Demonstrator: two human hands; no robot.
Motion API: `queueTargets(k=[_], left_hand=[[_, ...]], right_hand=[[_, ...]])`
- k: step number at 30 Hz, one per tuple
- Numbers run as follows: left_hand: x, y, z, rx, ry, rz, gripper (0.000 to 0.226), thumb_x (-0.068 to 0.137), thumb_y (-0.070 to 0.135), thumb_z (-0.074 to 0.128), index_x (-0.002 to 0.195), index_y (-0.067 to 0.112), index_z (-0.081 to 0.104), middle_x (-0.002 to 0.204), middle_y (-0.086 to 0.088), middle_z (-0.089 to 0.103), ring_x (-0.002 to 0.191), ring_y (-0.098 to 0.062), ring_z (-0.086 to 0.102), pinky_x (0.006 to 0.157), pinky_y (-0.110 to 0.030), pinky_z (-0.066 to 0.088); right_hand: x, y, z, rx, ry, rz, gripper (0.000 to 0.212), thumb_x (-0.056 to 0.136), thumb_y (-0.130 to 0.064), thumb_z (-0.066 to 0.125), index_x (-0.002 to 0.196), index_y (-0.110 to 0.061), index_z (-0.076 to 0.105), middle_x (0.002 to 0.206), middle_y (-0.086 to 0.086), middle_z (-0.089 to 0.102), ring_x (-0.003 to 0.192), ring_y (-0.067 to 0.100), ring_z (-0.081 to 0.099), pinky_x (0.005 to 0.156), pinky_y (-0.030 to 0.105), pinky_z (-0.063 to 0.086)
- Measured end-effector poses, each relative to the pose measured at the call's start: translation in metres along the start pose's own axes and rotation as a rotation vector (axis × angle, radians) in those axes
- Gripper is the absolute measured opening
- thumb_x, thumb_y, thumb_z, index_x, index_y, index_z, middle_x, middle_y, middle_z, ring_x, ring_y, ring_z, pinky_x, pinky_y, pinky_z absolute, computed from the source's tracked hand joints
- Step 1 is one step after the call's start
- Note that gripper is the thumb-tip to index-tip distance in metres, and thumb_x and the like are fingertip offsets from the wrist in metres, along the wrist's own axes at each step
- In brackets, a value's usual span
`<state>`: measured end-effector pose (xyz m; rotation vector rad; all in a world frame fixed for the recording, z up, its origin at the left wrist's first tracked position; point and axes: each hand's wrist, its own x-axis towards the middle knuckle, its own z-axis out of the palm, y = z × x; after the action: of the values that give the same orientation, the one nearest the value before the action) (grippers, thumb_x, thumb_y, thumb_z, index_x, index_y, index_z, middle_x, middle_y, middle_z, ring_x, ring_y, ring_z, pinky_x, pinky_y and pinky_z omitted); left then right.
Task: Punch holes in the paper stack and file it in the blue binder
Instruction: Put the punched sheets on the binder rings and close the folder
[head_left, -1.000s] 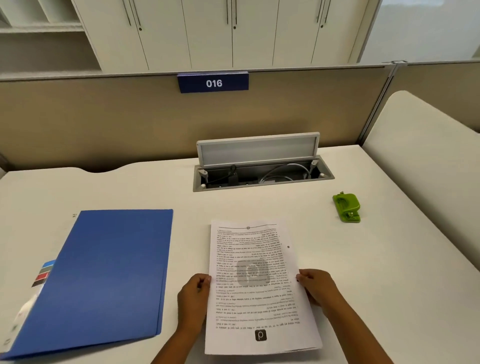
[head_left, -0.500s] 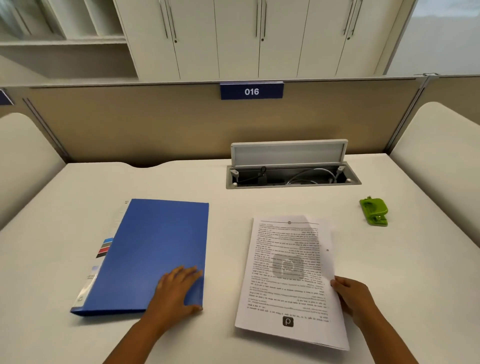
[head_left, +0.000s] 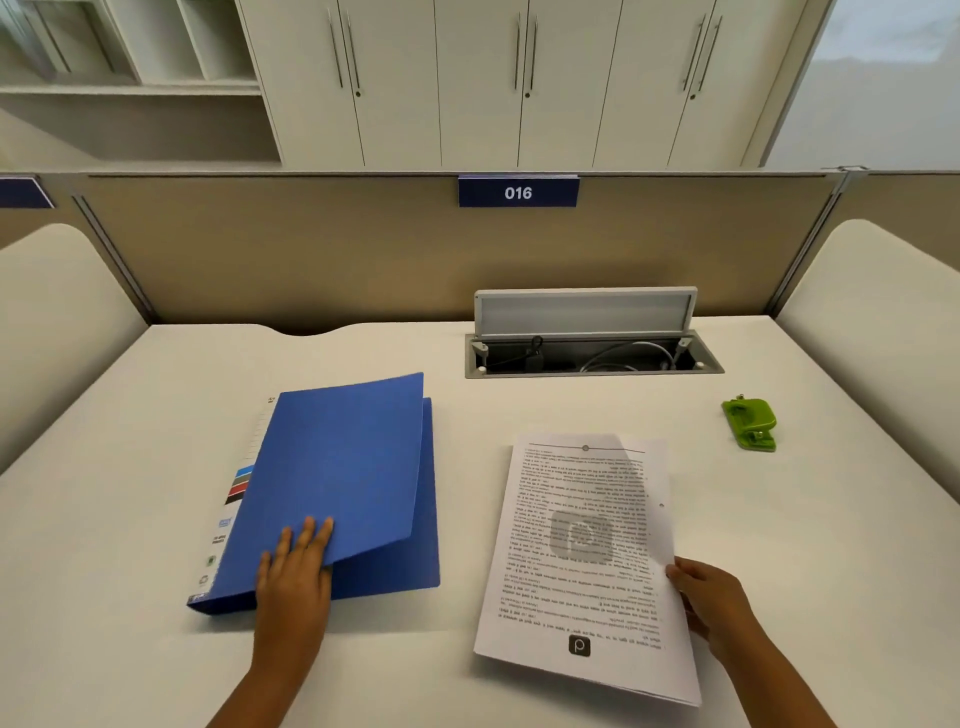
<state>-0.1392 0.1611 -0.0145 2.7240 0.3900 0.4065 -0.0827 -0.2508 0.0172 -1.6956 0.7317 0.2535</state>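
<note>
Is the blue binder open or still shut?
Partly open: the left hand lifts the blue binder's front cover off the back cover, a wedge gap showing along its right edge.

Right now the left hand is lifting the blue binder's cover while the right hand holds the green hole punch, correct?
Not quite. In the head view the right hand holds the edge of the paper stack; the green hole punch sits untouched on the desk beyond it. The left hand is indeed lifting the blue binder's cover.

Your left hand (head_left: 293, 571) grips the near edge of the blue binder's (head_left: 332, 467) front cover, which is raised partway. Your right hand (head_left: 714, 605) pinches the paper stack's (head_left: 582, 561) right edge on the tabletop (head_left: 571, 405). The green hole punch (head_left: 750, 423) sits apart, far right.
</note>
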Motion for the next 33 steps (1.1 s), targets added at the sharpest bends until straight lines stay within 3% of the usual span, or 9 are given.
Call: queueTargets(k=[4,6,8,11,15,22,25,29,33], left_hand=[[0.004,0.027,-0.018,-0.340,0.142,-0.052,0.045,0.087,-0.002,0.049,0.131,0.005,0.044,0.133,-0.020,0.050,0.127,-0.044,0.040,0.105,-0.055,0.033],[0.003,0.043,-0.034,-0.485,0.200,-0.070,0.039,0.090,0.013,0.045,0.128,0.002,0.048,0.115,-0.027,0.062,0.105,-0.042,0.058,0.094,-0.028,0.048],[0.003,0.059,-0.053,-0.652,0.256,-0.146,0.056,0.088,0.040,0.036,0.118,-0.003,0.055,0.078,-0.024,0.065,0.072,-0.017,0.063,0.063,0.001,0.039],[0.005,0.071,-0.065,-0.875,0.367,-0.297,0.054,0.088,0.041,0.034,0.092,-0.008,0.055,0.060,-0.010,0.049,0.052,-0.005,0.044,0.045,-0.008,0.034],[0.005,0.073,-0.073,-1.035,0.498,-0.497,0.021,0.096,0.028,0.035,0.086,0.018,0.051,0.085,-0.002,0.055,0.077,-0.018,0.049,0.061,-0.007,0.043],[-0.012,0.038,-0.057,-1.325,0.556,-0.713,0.021,0.097,0.029,0.034,0.095,0.026,0.054,0.110,-0.003,0.055,0.099,-0.021,0.054,0.077,-0.026,0.056],[-0.013,0.005,-0.046,-1.192,0.528,-0.876,0.034,0.094,0.022,0.043,0.126,0.010,0.040,0.128,-0.014,0.047,0.112,-0.031,0.049,0.097,-0.051,0.043],[-0.012,-0.028,-0.048,-0.880,0.741,-0.933,0.066,0.083,0.003,0.056,0.138,0.006,0.021,0.143,-0.016,0.035,0.127,-0.031,0.042,0.108,-0.043,0.034],[-0.001,-0.029,-0.047,-0.466,0.716,-0.846,0.076,0.080,0.008,0.060,0.142,0.001,0.016,0.150,-0.019,0.021,0.138,-0.036,0.022,0.111,-0.054,0.013]], right_hand=[[-0.006,-0.009,0.003,0.031,-0.013,-0.017,0.009,0.093,-0.010,0.049,0.096,-0.009,0.058,0.093,0.013,0.063,0.089,0.035,0.059,0.067,0.037,0.050],[-0.009,-0.015,0.005,0.027,-0.028,-0.034,0.009,0.093,-0.011,0.049,0.098,-0.010,0.057,0.094,0.013,0.063,0.091,0.034,0.059,0.072,0.040,0.050],[-0.011,-0.021,0.007,-0.010,-0.034,-0.053,0.010,0.093,-0.012,0.050,0.098,-0.011,0.057,0.096,0.013,0.063,0.094,0.035,0.058,0.083,0.046,0.048],[-0.011,-0.032,0.007,-0.150,-0.028,-0.143,0.014,0.092,-0.010,0.049,0.098,-0.008,0.062,0.093,0.014,0.065,0.088,0.034,0.059,0.082,0.046,0.049],[-0.001,-0.053,0.007,-0.440,-0.005,-0.334,0.019,0.087,-0.005,0.054,0.098,-0.002,0.069,0.091,0.014,0.066,0.082,0.026,0.058,0.075,0.035,0.045],[0.022,-0.070,0.007,-0.803,-0.107,-0.364,0.015,0.088,-0.012,0.055,0.089,-0.016,0.069,0.096,0.010,0.066,0.085,0.019,0.055,0.075,0.026,0.037],[0.028,-0.066,0.007,-0.816,-0.111,-0.341,0.024,0.088,-0.010,0.053,0.072,-0.026,0.060,0.087,0.004,0.062,0.084,0.020,0.056,0.074,0.026,0.038],[0.037,-0.066,0.015,-0.804,-0.109,-0.325,0.018,0.088,-0.009,0.052,0.078,-0.021,0.062,0.095,0.008,0.065,0.086,0.020,0.055,0.076,0.026,0.038],[0.048,-0.061,0.028,-0.740,-0.103,-0.274,0.019,0.090,-0.011,0.052,0.098,-0.006,0.068,0.109,0.014,0.065,0.088,0.020,0.053,0.077,0.027,0.037]])
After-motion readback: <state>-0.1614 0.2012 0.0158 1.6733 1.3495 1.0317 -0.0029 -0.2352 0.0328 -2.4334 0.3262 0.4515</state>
